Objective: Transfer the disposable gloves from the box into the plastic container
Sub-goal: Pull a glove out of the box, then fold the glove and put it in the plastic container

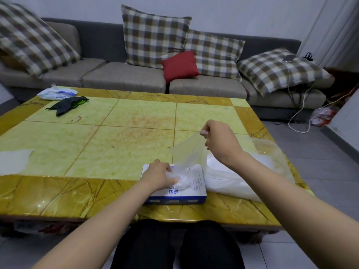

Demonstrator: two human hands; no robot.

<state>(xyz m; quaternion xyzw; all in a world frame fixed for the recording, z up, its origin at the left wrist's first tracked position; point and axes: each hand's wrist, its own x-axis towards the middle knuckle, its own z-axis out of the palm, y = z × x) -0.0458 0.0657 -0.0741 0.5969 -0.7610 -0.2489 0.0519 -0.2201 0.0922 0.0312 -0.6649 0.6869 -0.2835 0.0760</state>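
The left hand point(158, 176) grips the crumpled gloves point(181, 181) at the opening of the box point(174, 194). The right hand point(217, 138) pinches one glove point(186, 152), stretched up above the box. The plastic container point(272, 152) lies just right of the box.

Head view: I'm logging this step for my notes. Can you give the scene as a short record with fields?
left hand: grips bunched gloves at the box's opening
right hand: raised, pinches one clear glove that stretches down to the box
box: white and blue, flat near the table's front edge
container: clear plastic, just right of the box, white contents inside
task state: glove not yet in the container
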